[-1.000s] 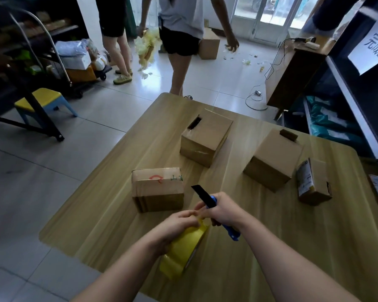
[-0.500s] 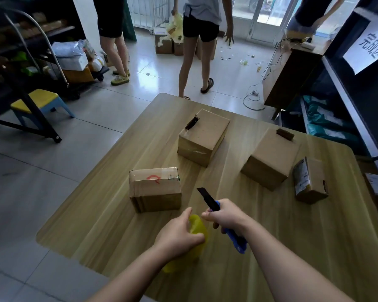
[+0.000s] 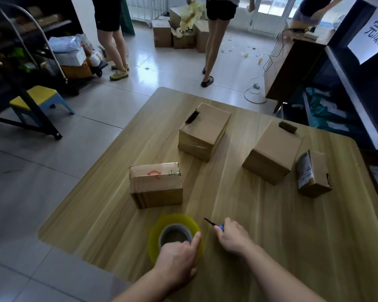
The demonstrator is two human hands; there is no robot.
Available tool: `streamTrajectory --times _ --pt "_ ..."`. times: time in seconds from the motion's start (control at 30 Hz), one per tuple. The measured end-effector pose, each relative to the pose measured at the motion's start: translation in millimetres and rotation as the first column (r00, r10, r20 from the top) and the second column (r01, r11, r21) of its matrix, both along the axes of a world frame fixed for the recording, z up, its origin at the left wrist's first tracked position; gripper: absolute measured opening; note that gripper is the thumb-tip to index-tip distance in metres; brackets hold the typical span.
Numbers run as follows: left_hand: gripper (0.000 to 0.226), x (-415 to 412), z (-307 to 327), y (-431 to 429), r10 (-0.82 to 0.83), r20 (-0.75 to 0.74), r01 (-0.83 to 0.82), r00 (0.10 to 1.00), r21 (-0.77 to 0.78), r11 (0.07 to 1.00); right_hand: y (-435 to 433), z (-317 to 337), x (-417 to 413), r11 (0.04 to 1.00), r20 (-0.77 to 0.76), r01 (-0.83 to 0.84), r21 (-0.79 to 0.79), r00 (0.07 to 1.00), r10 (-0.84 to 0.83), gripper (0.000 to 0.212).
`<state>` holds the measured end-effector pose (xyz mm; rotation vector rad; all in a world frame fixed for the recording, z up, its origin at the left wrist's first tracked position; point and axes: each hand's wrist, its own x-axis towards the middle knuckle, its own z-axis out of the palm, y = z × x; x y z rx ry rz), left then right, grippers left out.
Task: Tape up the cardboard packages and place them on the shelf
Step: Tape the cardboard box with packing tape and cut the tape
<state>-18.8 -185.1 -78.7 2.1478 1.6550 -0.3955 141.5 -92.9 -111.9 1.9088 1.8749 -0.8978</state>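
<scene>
Yellow and flat on the wooden table, the tape roll lies just on your side of the red-marked box, its open core facing up. Your left hand grasps the roll, fingers curled over its near rim. Your right hand is clenched round a blue-handled knife just right of the roll, with the blade pointing away from you and a little left, toward the marked box. That box sits straight ahead of your left fingers, near the roll but apart from it, with its long axis running left to right across you. Its top looks glossy with tape. Your left hand is the nearer one, so the coming move likely means carrying the roll forward to the box. Beyond the marked box stands a second box. Well to its right are a third box and a small box, and farther right again is the shelf.
</scene>
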Motion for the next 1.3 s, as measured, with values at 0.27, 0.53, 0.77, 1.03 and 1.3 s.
streamTrajectory --times 0.27,0.53,0.77,1.03,1.3 --pt "0.070 -7.3 8.3 14.8 0.031 0.024 -0.031 0.999 0.031 0.999 -0.8 1.3 -3.5 0.971 0.168 -0.237 -0.002 0.957 0.234 0.054" --pt "0.064 -87.7 24.9 95.3 0.556 0.203 -0.590 0.806 0.361 0.722 16.5 11.6 -19.1 0.994 0.081 -0.102 0.038 0.992 0.099 0.048" --pt "0.074 -109.4 20.4 111.0 0.721 0.433 -0.819 0.541 0.077 0.569 44.8 48.0 -73.0 0.952 -0.649 0.286 -0.106 0.705 -0.285 0.030" --pt "0.024 -71.0 22.4 103.2 0.543 0.626 -0.778 0.560 0.171 0.605 66.0 45.3 -71.2 0.749 -0.693 0.585 -0.312 0.399 -0.601 0.062" --pt "0.027 -40.2 18.1 106.6 0.348 0.648 -0.608 0.677 0.225 0.762 70.2 42.2 -46.6 0.519 -0.640 0.732 -0.441 0.149 -0.754 0.105"
